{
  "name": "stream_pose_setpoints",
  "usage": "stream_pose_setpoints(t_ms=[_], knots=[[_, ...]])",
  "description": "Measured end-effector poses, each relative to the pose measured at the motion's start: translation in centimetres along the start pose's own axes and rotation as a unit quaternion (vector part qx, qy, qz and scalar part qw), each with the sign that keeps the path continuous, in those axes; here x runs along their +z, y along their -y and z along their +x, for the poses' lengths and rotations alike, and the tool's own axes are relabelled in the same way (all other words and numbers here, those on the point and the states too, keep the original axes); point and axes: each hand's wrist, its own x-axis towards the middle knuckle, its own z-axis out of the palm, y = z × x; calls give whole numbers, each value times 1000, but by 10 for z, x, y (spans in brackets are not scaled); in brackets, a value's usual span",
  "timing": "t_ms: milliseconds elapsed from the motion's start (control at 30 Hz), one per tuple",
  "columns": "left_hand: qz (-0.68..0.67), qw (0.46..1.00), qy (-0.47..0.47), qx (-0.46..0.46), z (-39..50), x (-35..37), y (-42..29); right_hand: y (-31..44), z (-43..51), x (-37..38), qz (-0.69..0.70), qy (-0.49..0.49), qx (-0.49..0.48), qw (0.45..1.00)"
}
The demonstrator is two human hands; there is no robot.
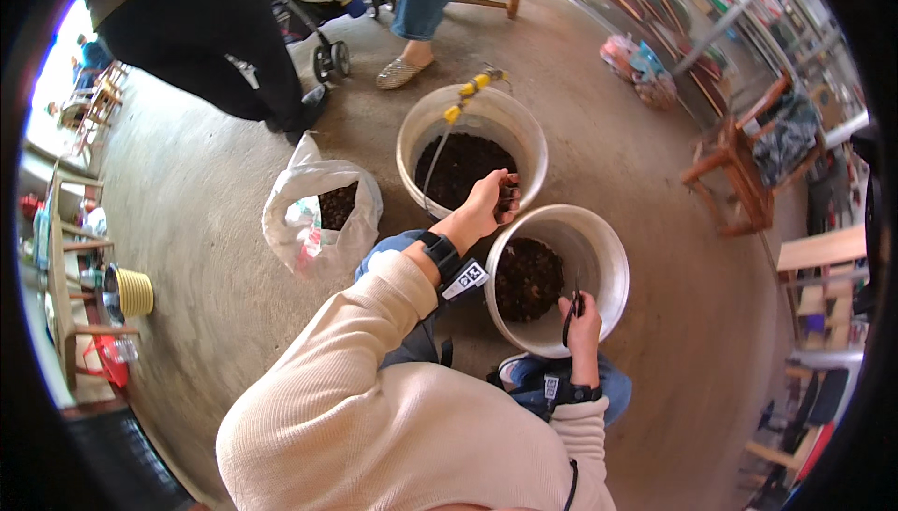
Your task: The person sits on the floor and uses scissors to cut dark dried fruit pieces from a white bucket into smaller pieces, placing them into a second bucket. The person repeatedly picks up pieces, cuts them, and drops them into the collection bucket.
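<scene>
My left hand (493, 201) is over the near rim of the farther white plastic bucket (533, 139), fingers curled; whether something dark lies in them is unclear. Dark lumpy pieces (463, 167), too small to identify, cover that bucket's bottom, and its wire handle has a yellow-wrapped grip. Inside the nearer white bucket (614, 265), at its right side, my right hand (581, 311) holds scissors (574, 309) by their black handles, blades pointing away from me. Similar dark pieces (527, 279) lie in this bucket. A white woven sack (280, 209) with rolled-down edges holds more, left of the buckets.
A person in black trousers (203, 41) stands beyond the sack, near a stroller (330, 55). Another person's slippered foot (403, 72) rests behind the farther bucket. Wooden chair (744, 167) and plastic bags (638, 69) are at right; a yellow basket (135, 291) is at left.
</scene>
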Motion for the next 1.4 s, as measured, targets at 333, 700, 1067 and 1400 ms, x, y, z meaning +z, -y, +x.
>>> stream_pose_setpoints(t_ms=[333,700,1067,1400], knots=[[278,936,218,2,-24,25,42,2,3,-9,276,43,45,959],[533,795,191,219,-7,27,91,-21,4,0,381,32,133,915],[275,937,174,130,-23,32,91,13,9,-7,267,68,102,956],[138,962,233,23,-36,30,80,67,0,-25,171,71,-58,981]])
